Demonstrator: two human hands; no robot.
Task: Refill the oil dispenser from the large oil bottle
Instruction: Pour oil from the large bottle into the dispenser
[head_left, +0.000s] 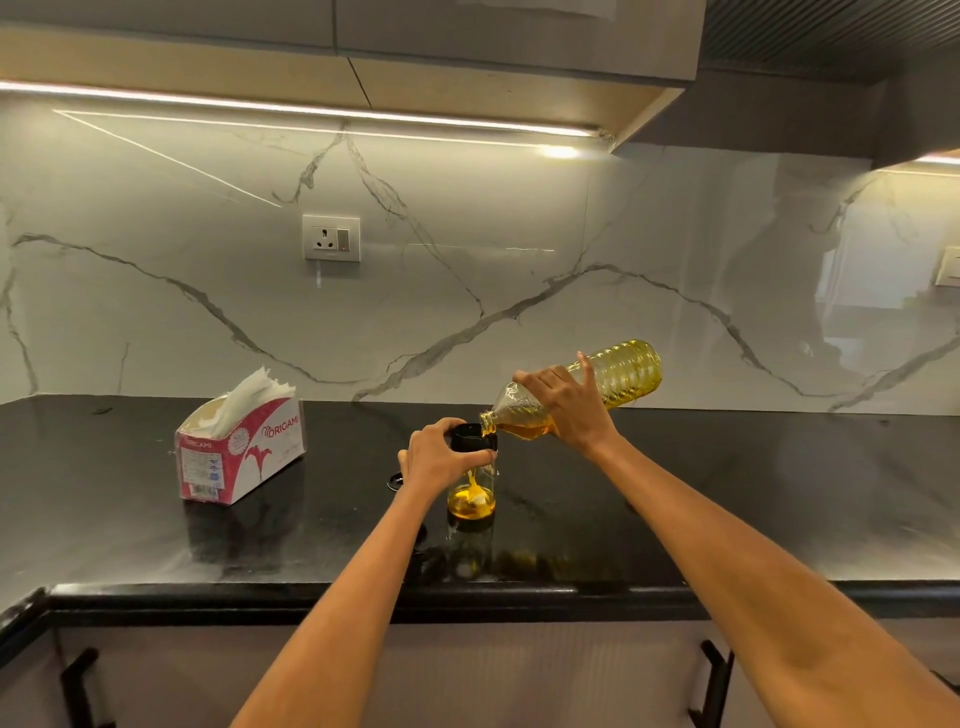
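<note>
1. Now mid-pour: large clear ribbed plastic oil bottle (618, 379) tipped nearly flat, mouth just at the black rim of the small clear glass oil dispenser (471, 483).
2. Right hand (566, 405) wrapped round bottle's shoulder, one finger raised off it.
3. Left hand (441, 457) gripping dispenser's black collar, steadying it upright on glossy black stone counter (727, 493), near front edge.
4. Dispenser approx a quarter full of yellow oil, yellow brush inside; prob. lots left to pour.
5. Risks, judged: narrow opening w/ heavy bottle, so slight drift of mouth sends oil down the outside; steeper tip could glug & overshoot; oily glass could slip in left hand.
6. Red-and-white cardboard tissue box (239, 452) well to the left, handy for drips.
7. Small black ring by left wrist, maybe the cap; can't tell.
</note>
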